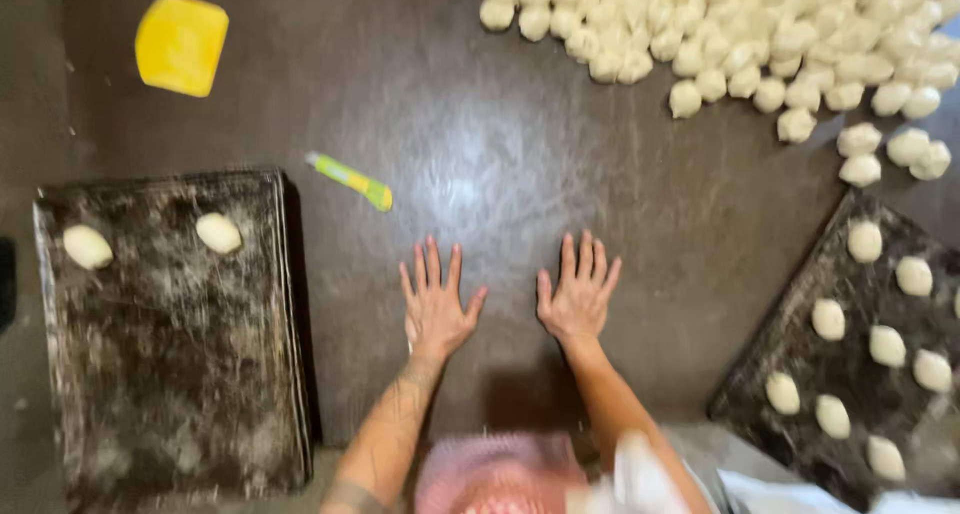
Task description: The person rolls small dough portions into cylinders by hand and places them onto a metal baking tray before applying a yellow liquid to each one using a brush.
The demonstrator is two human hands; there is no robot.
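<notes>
No packages, labels, signs or screens show anywhere on the dark surface, from its far edge to its near edge.
</notes>
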